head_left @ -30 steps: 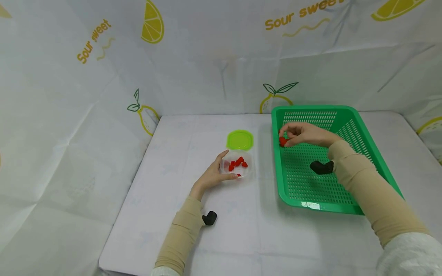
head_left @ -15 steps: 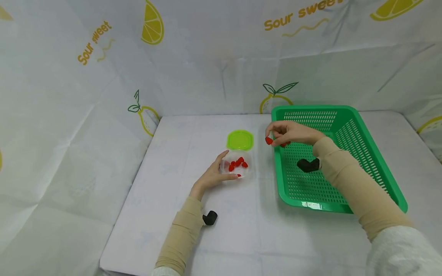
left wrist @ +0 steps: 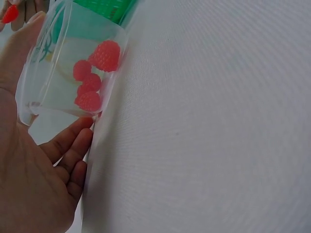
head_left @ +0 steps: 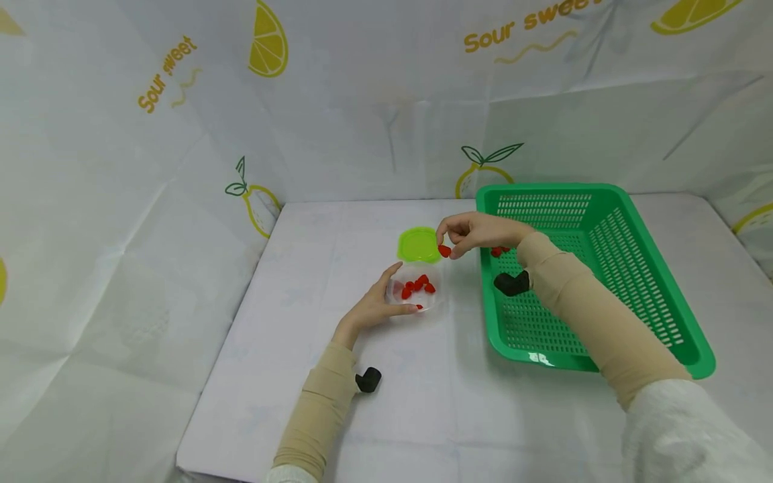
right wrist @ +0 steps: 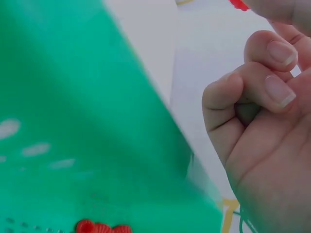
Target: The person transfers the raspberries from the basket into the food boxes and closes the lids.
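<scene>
Pinching red berry [head_left: 444, 251], right fingers [head_left: 453, 220] near green lid [head_left: 417, 245]; left fingers [head_left: 398, 310] gripping clear tub [left wrist: 63, 97].

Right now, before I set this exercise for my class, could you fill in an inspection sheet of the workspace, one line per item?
Surface: table under a white, lightly creased covering.
Job's things: clear tub with several red berries inside; green lid lying flat on the far side of the tub; green basket to the right, a few loose berries in it.
Clutter: nothing seen.
Hands: left hand holds the tub; right hand pinches one berry, outside the basket, on its left.
Cables: nothing seen.
Surroundings: white sheet behind and to the left, printed with lemons and "Sour sweet".
</scene>
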Tool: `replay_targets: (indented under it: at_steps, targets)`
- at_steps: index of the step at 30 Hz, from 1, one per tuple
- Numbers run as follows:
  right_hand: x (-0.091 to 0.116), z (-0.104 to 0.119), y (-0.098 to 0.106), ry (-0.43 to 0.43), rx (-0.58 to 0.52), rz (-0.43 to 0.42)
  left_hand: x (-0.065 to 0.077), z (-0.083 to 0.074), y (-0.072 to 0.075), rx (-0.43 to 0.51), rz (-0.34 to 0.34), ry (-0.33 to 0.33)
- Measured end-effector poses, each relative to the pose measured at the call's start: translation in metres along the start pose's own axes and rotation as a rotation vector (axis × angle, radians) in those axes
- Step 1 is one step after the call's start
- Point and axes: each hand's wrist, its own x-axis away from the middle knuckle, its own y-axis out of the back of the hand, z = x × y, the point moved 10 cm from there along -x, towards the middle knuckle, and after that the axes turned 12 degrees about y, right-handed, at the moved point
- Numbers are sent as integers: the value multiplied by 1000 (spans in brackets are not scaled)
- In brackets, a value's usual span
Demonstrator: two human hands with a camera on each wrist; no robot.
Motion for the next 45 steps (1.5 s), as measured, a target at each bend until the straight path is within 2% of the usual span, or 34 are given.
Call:
replay_targets:
  at_steps: [9, 15, 23, 29, 45]
  targets:
    - [-21, -2, -18, -48, 96, 110, 0, -2, 0, -13, 6, -12]
    - [-30, -5, -27, -68, 145, 149, -1, -1, 0, -29, 0, -15]
    - [-42, -14, -45, -66, 180, 226, 3, -8, 1, -75, -22, -59]
    - [-47, -19, -52, -78, 209, 250, 5, -13, 3, -101, -48, -70]
    - [-52, -28, -61, -113, 322, 273, 5, -17, 2, -51, -61, -119]
